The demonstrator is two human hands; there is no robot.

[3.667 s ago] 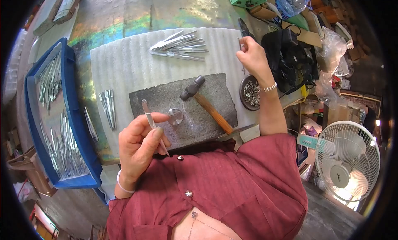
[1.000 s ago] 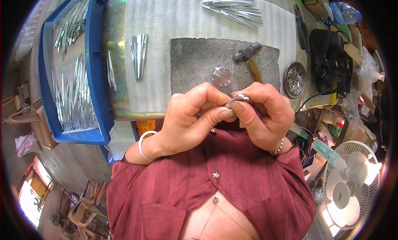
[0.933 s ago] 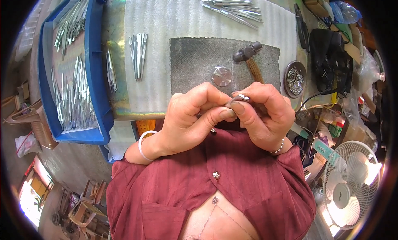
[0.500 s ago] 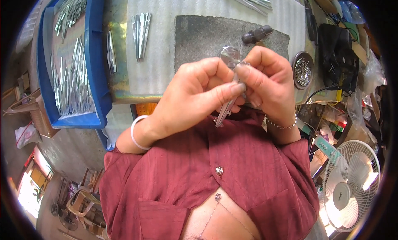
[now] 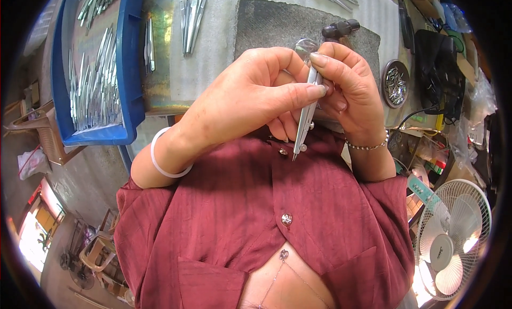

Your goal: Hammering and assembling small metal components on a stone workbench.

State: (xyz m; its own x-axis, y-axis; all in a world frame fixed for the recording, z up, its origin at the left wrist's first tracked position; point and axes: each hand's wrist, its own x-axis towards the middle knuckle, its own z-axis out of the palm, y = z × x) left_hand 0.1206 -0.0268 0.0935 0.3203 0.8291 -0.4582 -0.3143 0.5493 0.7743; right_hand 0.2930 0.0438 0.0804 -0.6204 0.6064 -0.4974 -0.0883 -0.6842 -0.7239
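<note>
A silver drawing compass (image 5: 305, 119) is held in front of my shirt, its narrow pointed end hanging down and small round screws showing along its side. My left hand (image 5: 266, 90) grips its middle between thumb and curled fingers. With thumb and forefinger, my right hand (image 5: 349, 85) pinches its upper end. The fingers hide part of the compass. Just beyond the hands, a shiny round piece (image 5: 306, 46) rests on a dark grey stone-like slab (image 5: 272, 29). A hammer with a black head (image 5: 341, 29) lies on the slab to the right.
A blue tray (image 5: 127, 69) at left holds many slim metal pieces (image 5: 96, 90). More metal pieces (image 5: 192, 26) lie on the white foam sheet (image 5: 213, 58). At right are a round dish (image 5: 394, 84) of small metal parts and a white fan (image 5: 453, 239).
The bench appears higher in the picture. The compass has turned, so its side screws now show clearly. Both hands keep hold of it.
</note>
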